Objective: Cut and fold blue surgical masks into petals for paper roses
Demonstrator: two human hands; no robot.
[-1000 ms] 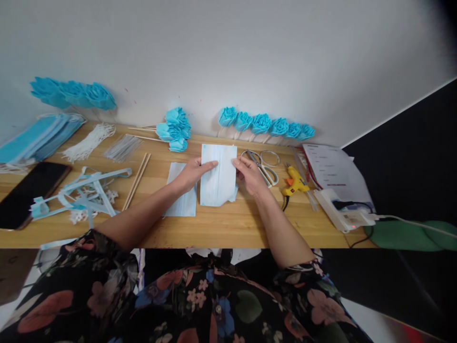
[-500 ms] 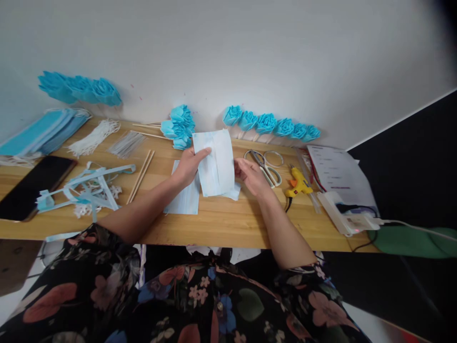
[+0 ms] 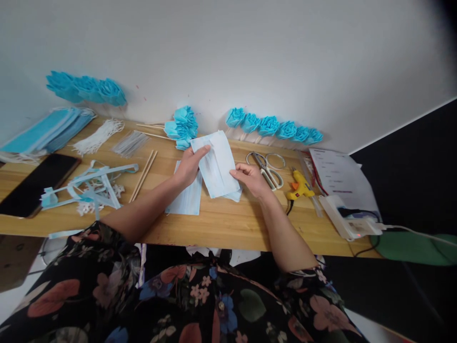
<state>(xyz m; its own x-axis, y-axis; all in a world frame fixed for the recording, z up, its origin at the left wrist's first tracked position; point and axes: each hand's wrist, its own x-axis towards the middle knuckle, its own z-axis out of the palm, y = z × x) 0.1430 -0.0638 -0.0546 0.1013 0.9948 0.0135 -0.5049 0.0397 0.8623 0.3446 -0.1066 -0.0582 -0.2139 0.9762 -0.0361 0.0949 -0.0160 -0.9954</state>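
Observation:
Both hands hold a pale blue face mask sheet (image 3: 216, 166) above the wooden table. My left hand (image 3: 190, 166) grips its left side, the thumb lying on the front and the fingers behind. My right hand (image 3: 251, 179) pinches the right edge between thumb and fingers. A lengthwise fold runs down the sheet. Under it, on the table, lies another light blue sheet (image 3: 185, 197), partly covered by my left hand and forearm. A corner of a further pale blue piece (image 3: 235, 195) shows below the held sheet.
Blue paper-like flowers (image 3: 268, 126) lean along the wall. Scissors (image 3: 266, 172), a yellow glue gun (image 3: 300, 185) and a power strip (image 3: 342, 216) lie right. Left are cut strips (image 3: 103, 183), wooden sticks (image 3: 143, 176), white ear loops (image 3: 100, 136), stacked masks (image 3: 50, 131) and a phone (image 3: 37, 183).
My right hand has shifted its hold onto the front of the right edge, thumb and fingertips now showing. The sheet has tilted and lies flatter. The view has shifted slightly.

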